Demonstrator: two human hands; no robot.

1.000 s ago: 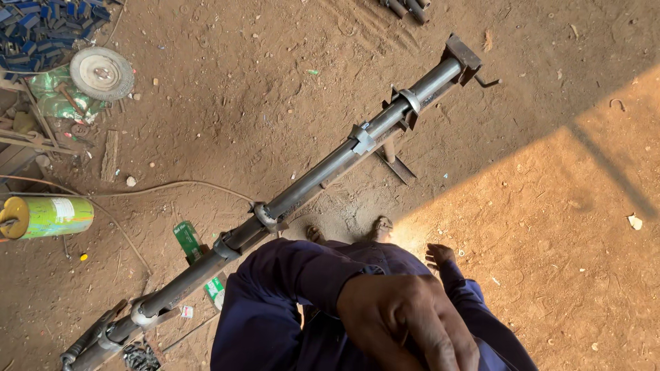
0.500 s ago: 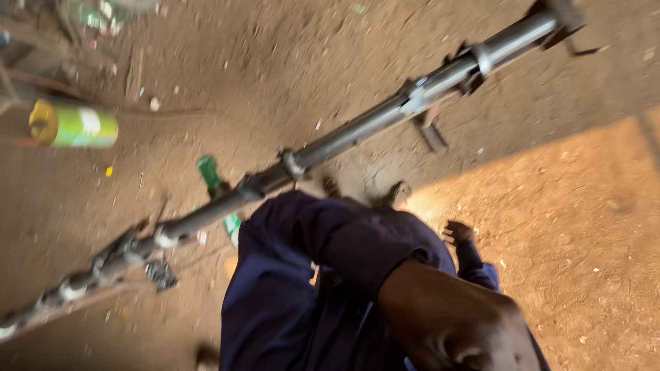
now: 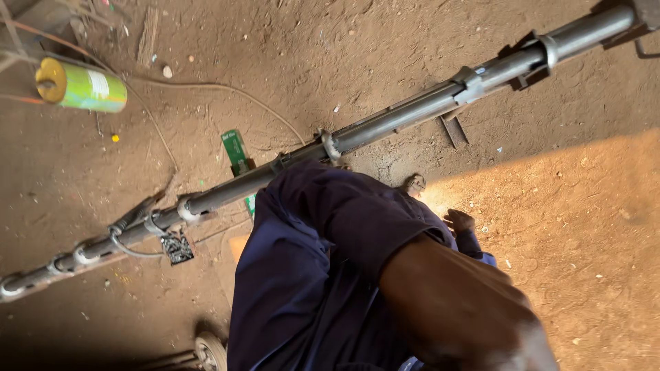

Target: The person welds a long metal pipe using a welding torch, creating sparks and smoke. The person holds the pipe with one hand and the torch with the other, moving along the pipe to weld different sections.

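Observation:
My right hand [image 3: 474, 316] fills the lower right, very close to the camera, on a bare forearm that comes out of a dark blue sleeve [image 3: 344, 213]. Its fingers run off the bottom edge, so whether it holds anything is hidden. My left hand is not visible. Beyond my arm a long grey metal pipe [image 3: 399, 117] with several collars and clamps lies slanted across the dirt floor, from the lower left to the upper right. My two bare feet [image 3: 414, 183] [image 3: 459, 221] stand just on the near side of the pipe.
A green and yellow cylinder [image 3: 82, 86] lies at the upper left. A thin cable [image 3: 206, 86] curves over the dirt. A green flat pack [image 3: 236, 151] lies by the pipe, a small dark plate [image 3: 177, 249] hangs from it, and a small wheel [image 3: 210, 352] shows at the bottom.
The view has swung, so the pipe sits higher and reaches the top right corner. My hand has slid down and right, and its fingers have left the frame.

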